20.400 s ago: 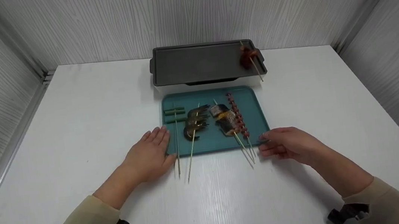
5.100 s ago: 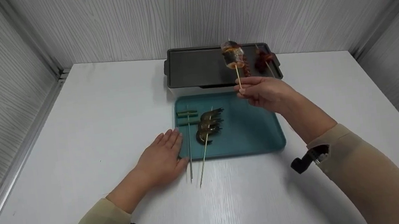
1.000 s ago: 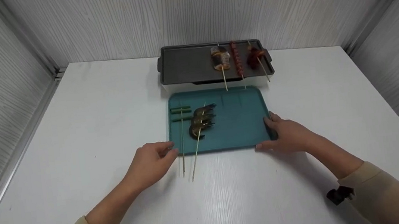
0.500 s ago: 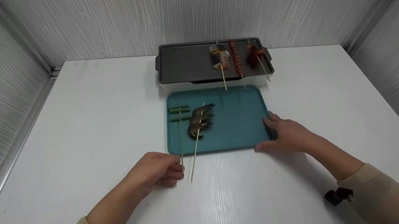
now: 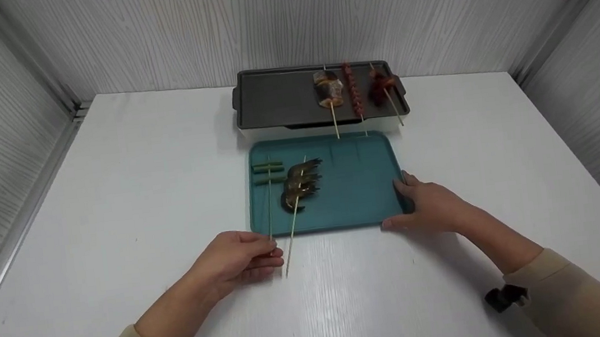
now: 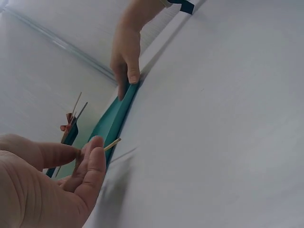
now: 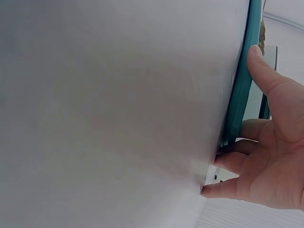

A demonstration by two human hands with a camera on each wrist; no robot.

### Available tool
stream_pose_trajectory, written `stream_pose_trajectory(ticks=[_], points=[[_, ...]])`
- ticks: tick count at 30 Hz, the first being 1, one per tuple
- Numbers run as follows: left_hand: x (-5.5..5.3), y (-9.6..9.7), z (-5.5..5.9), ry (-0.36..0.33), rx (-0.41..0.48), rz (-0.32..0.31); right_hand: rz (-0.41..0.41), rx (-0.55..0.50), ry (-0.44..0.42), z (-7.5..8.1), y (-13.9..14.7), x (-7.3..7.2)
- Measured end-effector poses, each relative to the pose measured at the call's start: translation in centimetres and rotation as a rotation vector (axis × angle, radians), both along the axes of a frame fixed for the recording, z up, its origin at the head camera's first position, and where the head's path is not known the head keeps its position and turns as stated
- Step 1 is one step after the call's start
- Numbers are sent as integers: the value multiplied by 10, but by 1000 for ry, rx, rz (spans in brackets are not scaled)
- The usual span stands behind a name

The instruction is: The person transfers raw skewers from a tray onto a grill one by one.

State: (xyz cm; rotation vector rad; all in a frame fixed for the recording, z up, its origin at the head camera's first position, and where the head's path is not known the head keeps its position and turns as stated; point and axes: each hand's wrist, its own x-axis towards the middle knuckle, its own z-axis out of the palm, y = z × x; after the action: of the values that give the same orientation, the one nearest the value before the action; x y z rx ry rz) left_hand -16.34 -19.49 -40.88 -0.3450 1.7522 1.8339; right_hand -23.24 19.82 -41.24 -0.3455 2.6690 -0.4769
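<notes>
My left hand (image 5: 234,263) pinches the lower stick of a skewer of green vegetable pieces (image 5: 268,168) at the teal tray's front left. Its stick end (image 6: 113,144) pokes out past the fingers in the left wrist view. The green pieces are at the left side of the tray (image 5: 362,195). Beside them lies a shrimp skewer (image 5: 298,187), its stick reaching over the front rim. My right hand (image 5: 431,207) holds the tray's front right corner. In the right wrist view, the thumb is on one rim (image 7: 241,90) and the fingers are round the other.
Behind the tray stands a dark griddle (image 5: 275,100) on a white base. On its right half lie a fish-chunk skewer (image 5: 329,90), a skewer of small red pieces (image 5: 353,91) and a dark red skewer (image 5: 379,89). Pale wood-grain panels enclose the table's back and sides.
Earlier, the fish-chunk and small red-piece skewers went from tray to griddle, and my right hand returned to the tray corner. Within the last second my left hand left the tray's edge and pinched the green skewer's stick.
</notes>
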Motion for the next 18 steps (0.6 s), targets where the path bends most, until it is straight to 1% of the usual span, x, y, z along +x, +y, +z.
stream_pose_trajectory(ticks=[7, 13, 16, 18], points=[[1, -6, 11, 38, 23, 2, -7, 4, 1, 0, -1, 1], [4, -9, 27, 94, 9, -22, -10, -1, 1, 0, -2, 1], [2, -10, 37, 127, -7, -32, -4, 0, 8, 1, -2, 1], [-3, -11, 44, 146, -15, -38, -3, 5, 12, 1, -2, 2]])
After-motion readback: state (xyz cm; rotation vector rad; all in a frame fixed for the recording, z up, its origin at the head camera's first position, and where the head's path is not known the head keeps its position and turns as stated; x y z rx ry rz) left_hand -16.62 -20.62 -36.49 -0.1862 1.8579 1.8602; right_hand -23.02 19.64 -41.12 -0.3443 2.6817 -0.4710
